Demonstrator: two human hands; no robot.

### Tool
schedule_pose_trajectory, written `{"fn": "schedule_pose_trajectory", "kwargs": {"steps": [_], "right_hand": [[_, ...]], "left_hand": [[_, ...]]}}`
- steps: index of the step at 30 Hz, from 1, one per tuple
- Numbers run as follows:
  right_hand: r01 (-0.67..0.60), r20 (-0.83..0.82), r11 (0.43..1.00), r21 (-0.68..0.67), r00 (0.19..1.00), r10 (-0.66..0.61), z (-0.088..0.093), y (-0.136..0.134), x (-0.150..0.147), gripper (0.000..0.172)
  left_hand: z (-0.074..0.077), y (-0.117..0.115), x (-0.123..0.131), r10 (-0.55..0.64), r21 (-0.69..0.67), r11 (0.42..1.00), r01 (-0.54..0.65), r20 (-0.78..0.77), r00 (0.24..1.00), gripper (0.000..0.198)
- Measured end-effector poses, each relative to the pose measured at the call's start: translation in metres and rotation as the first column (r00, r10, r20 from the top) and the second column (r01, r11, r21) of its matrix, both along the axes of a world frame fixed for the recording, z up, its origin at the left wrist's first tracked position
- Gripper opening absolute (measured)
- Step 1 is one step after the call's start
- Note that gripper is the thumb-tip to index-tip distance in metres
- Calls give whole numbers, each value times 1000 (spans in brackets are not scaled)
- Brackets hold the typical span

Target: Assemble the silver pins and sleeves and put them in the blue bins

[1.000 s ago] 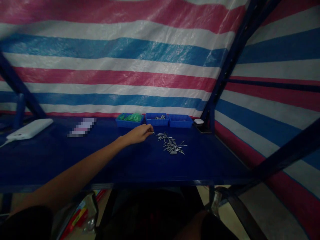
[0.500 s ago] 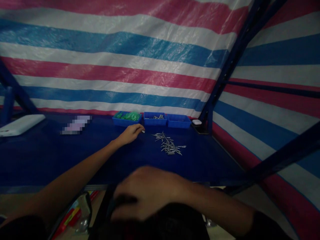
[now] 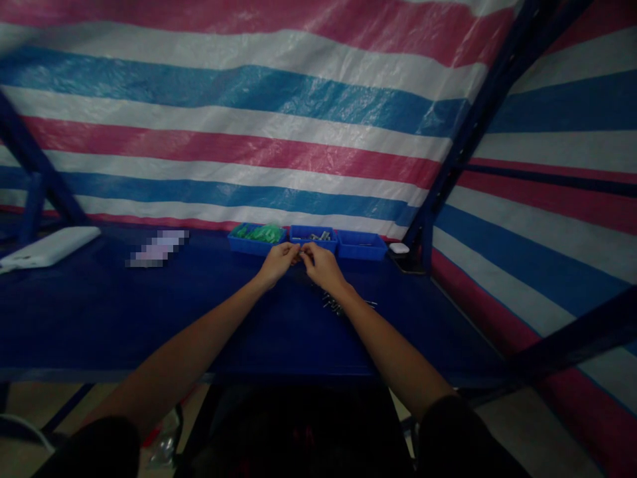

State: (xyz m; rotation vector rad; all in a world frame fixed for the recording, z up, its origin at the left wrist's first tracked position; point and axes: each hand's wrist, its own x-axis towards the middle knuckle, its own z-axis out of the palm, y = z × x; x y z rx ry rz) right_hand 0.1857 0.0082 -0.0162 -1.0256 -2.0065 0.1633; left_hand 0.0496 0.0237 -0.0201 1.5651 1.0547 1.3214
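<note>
My left hand (image 3: 279, 262) and my right hand (image 3: 321, 263) meet over the blue table, fingertips pinched close together in front of the blue bins. Both are closed, and whatever they hold between them is too small and dark to name. Under my right forearm lies a pile of thin metal pins (image 3: 332, 303), partly hidden by the arm. Just behind the hands stands a middle blue bin (image 3: 313, 243) with small metal parts in it. To its left a blue bin (image 3: 249, 247) holds green plastic material (image 3: 266, 232).
A third blue bin (image 3: 361, 251) stands at the right. Beyond it a white case (image 3: 399, 248) rests by a dark phone-like slab (image 3: 411, 263). At left lie a white flat device (image 3: 52, 247) and a blurred-out item (image 3: 158, 249). Blue frame posts (image 3: 438, 179) and striped sheeting (image 3: 239, 143) enclose the table.
My right hand has moved from near my body, at the table's front edge, forward to my left hand. My left hand has shifted slightly right. The view has tilted a little.
</note>
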Motion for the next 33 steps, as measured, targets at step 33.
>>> {"fn": "schedule_pose_trajectory", "kwargs": {"steps": [33], "right_hand": [[265,163,961,86,947,-275,57,-13,43,53]], "left_hand": [[-9,-48,15,-124,66,914,399,-894,431,61]]}}
